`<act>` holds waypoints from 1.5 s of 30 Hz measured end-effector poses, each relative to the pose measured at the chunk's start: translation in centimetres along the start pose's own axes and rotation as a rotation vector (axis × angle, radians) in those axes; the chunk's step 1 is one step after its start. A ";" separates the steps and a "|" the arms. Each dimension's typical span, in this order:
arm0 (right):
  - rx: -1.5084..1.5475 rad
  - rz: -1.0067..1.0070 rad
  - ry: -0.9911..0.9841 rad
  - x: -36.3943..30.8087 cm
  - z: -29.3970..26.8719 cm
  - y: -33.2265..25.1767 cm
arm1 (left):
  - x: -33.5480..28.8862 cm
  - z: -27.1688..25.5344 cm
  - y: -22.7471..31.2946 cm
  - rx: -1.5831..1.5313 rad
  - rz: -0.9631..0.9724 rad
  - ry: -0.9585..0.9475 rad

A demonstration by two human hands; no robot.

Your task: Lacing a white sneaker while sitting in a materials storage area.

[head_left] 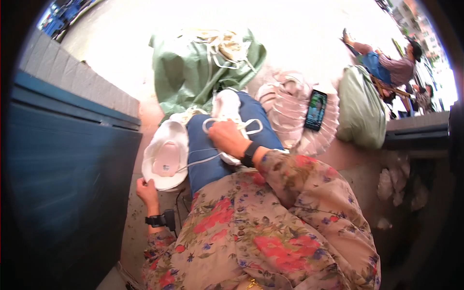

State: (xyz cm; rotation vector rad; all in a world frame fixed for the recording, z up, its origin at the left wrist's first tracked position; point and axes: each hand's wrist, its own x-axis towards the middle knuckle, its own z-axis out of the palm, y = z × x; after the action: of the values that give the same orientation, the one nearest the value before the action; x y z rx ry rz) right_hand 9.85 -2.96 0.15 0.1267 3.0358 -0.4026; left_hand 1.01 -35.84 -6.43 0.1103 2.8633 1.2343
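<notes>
My left hand (148, 190) pinches the heel rim of a white shoe (180, 140) beside my left leg. Its opening faces up, showing a pale pink insole with a small label. A second white shoe (226, 104) lies across my blue-trousered lap, toe pointing away. Over that shoe my right hand (227, 137) is closed on its white shoelace (253, 126), with loops standing out on either side. The hand covers much of this shoe's opening. A thin white cord (203, 160) runs between the two shoes across my thigh.
Ahead lies a green sack (181, 72) with pale laced shoes (224, 46) on it. To the right are stacked pale pink shoe parts (285, 106), a phone (315, 110) and a full green sack (360, 106). A blue panel (72, 169) stands left; a seated person (394, 67) is far right.
</notes>
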 end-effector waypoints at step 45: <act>1.949 0.520 0.258 -9.7 -2.4 6.4 | 3.7 -0.7 21.4 -0.150 0.389 -0.567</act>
State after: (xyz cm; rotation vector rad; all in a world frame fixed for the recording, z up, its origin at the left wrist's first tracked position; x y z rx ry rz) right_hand 19.90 3.11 1.67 0.9423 1.3660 -2.8818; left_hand -1.51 -21.46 9.63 0.8905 2.3094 1.2095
